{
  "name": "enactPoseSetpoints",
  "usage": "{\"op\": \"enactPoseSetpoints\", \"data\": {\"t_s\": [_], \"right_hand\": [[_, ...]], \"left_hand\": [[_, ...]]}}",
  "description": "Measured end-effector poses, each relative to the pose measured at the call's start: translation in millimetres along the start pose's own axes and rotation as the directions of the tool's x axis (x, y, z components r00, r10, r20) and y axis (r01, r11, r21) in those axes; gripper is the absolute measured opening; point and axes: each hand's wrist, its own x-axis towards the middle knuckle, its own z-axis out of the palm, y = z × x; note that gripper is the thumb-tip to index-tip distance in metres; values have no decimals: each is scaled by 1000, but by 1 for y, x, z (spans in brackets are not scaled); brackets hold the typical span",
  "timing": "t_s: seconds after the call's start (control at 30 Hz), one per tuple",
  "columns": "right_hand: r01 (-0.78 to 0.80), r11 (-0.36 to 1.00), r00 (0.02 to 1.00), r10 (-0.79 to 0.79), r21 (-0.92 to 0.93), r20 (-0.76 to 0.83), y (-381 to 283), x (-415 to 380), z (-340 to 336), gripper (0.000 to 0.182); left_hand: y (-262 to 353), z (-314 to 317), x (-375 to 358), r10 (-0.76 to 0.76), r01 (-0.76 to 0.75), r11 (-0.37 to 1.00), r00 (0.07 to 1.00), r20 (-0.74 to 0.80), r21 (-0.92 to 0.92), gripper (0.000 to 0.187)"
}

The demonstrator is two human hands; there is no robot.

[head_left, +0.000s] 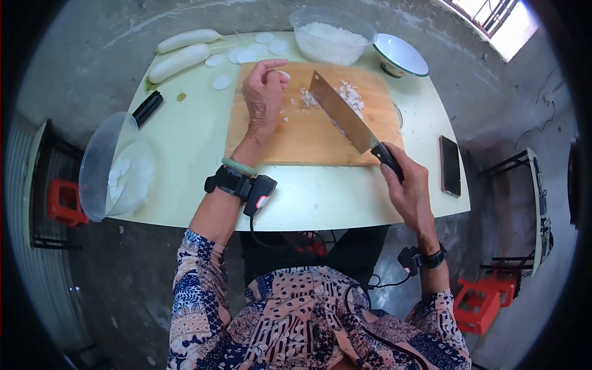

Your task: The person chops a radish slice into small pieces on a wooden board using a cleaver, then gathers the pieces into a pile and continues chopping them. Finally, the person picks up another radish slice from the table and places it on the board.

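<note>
My right hand [408, 185] is closed round the black handle of a cleaver [345, 114]. Its broad blade slants across the wooden cutting board [296, 145], beside a small heap of finely chopped white radish [350, 97]. Over the board's left part is my left hand [264, 92], its fingers curled with a small white radish piece [283, 74] showing at the fingertips. More chopped bits lie scattered between the hand and the blade. Part of the board is hidden behind the cleaver.
Two whole white radishes [185, 61] and several round slices [246, 55] lie at the back left. A plastic bowl of shredded radish [333, 46] and an enamel bowl [401, 54] stand behind the board. A clear bowl [102, 160], a black-handled object [148, 109] and a phone [450, 165] flank it.
</note>
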Motion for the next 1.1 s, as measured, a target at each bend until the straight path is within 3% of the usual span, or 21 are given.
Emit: {"op": "enactPoseSetpoints", "data": {"t_s": [0.07,0.1,0.23,0.33,0.4,0.47,0.53,0.6,0.83,0.97,1.07,1.1], "right_hand": [[192,981,980,-191,13,-61,5,-3,10,34],[199,980,979,-199,12,-43,-1,-4,10,34],[30,1000,996,-29,-8,79,-2,13,-7,36],[77,991,997,-79,-113,-15,1,25,-9,34],[37,996,999,-38,-79,-6,-7,27,-10,33],[64,996,997,-66,57,27,-14,25,-5,32],[76,994,995,-81,80,52,-20,25,0,31],[50,994,978,-68,95,196,-22,34,4,29],[32,999,999,-31,-17,28,-11,50,2,29],[48,991,982,-69,121,175,-34,31,7,30],[129,983,975,-150,132,162,-24,30,18,30],[55,994,980,-71,91,188,-22,34,13,30]], "left_hand": [[2,1,-1,0,0,999,1000,-6,35,30],[0,2,0,4,-4,999,1000,1,36,30],[-5,0,0,33,-33,999,999,-17,36,31],[-3,-1,1,39,-39,999,999,-14,38,31],[-1,-1,0,25,-25,999,1000,-14,35,31],[1,-1,0,64,-63,998,997,-43,27,31],[3,-2,3,83,-81,997,993,-88,18,32],[5,-6,7,103,-102,995,986,-131,14,32],[11,-23,22,102,-102,995,960,-262,12,32],[14,-25,22,130,-135,991,960,-249,-3,33],[6,-25,24,131,-141,990,962,-241,-27,32],[6,-24,23,132,-143,989,961,-241,-27,32]]}}
